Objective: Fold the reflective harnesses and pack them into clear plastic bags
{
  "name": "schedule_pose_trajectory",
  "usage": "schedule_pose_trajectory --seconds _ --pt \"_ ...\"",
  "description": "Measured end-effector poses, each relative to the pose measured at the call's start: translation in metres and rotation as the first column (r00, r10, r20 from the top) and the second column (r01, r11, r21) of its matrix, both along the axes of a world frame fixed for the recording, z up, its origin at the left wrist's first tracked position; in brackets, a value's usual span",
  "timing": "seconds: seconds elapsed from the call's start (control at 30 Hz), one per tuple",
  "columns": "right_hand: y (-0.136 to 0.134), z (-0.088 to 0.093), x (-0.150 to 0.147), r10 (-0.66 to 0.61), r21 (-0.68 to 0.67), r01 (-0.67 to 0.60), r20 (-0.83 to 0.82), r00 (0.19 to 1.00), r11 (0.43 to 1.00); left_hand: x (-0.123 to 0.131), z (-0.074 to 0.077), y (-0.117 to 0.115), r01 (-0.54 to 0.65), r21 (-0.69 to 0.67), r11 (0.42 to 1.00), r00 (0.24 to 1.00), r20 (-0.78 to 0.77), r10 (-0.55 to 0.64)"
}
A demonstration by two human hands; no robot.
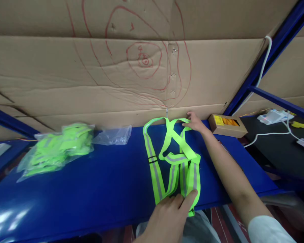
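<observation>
A neon-yellow reflective vest [182, 143] made of straps with grey stripes and black buckles lies on the blue table. Its straps cross near the top, close to a small metal piece [167, 110] at the foot of the cardboard. At the table's front edge, my left hand [168, 214] is closed around the vest's lower straps; parts of its fingers are hidden. My right hand [196, 123] reaches to the far side, with the upper right strap between its thumb and fingers. Left of the vest is a flat clear plastic bag [113, 135].
Bagged neon-yellow vests [58, 148] lie on the left of the blue table [103, 189]. A brown box [227, 125] stands at the back right. Cardboard panels [131, 74] with red rings rise behind. A white cable [264, 64] runs along the blue frame post.
</observation>
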State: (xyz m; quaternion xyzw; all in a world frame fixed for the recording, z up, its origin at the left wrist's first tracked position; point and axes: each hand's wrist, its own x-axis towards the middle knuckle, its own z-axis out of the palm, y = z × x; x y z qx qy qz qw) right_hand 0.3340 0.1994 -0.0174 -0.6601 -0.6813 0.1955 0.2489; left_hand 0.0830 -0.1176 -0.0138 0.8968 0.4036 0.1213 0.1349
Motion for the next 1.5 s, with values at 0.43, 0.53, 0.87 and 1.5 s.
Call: schedule_pose_trajectory --seconds 0.43,0.53,0.87,1.5 --pt "-0.008 0.017 0.02 0.237 -0.205 -0.229 0.018 0.971 0.952 0.0 0.023 0.011 -0.053 0.243 0.969 0.982 0.188 0.007" --pt "-0.009 0.02 0.025 0.252 -0.238 -0.235 0.04 0.967 0.942 -0.003 0.037 0.028 -0.076 0.177 0.981 0.971 0.235 0.033" --pt "-0.002 0.013 0.029 0.114 -0.2 -0.079 0.172 0.978 0.977 0.005 0.032 0.087 -0.075 0.143 0.987 0.99 0.127 0.057" --pt "-0.032 0.053 -0.004 0.128 0.053 -0.144 0.232 0.964 0.988 -0.024 0.021 0.206 -0.204 0.185 0.962 0.979 0.028 0.202"
